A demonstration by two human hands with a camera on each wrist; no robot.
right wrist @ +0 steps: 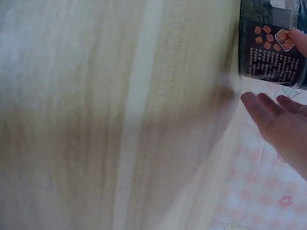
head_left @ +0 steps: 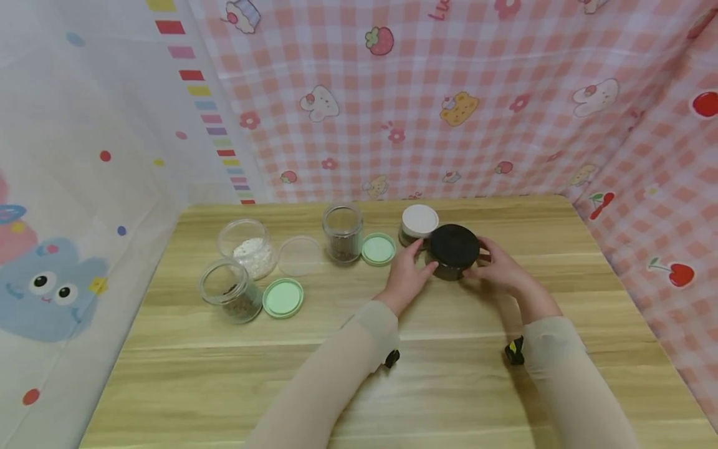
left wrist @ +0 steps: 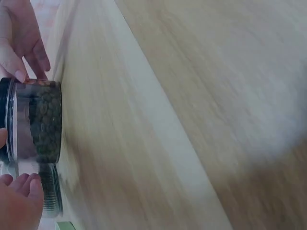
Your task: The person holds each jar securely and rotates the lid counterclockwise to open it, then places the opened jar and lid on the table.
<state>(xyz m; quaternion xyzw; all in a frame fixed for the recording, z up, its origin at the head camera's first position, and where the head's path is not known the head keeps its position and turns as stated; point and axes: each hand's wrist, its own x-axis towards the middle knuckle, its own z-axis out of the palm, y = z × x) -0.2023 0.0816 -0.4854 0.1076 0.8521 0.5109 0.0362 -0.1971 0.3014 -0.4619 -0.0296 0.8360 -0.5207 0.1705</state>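
A clear jar with a wide black lid [head_left: 453, 245] stands on the wooden table at the back right, between both hands. Dark bean-like pieces [left wrist: 46, 115] show through its wall, and a dark label [right wrist: 269, 53] carries orange waffle pictures. At its left side is my left hand [head_left: 405, 279], thumb near the jar and index finger pointing toward the white-lidded jar [head_left: 419, 222]. My right hand [head_left: 501, 271] flanks the other side. Its thumb touches the jar, while its relaxed fingers [right wrist: 266, 111] stand apart from the wall in the right wrist view.
Left of the hands stand a ribbed open jar [head_left: 343, 236], a tub of white grains [head_left: 247, 246] and an open jar of dark bits [head_left: 238, 299]. Beside them lie two green lids [head_left: 283, 299] and a clear lid [head_left: 300, 255]. A checkered cloth [head_left: 359, 137] hangs behind the table.
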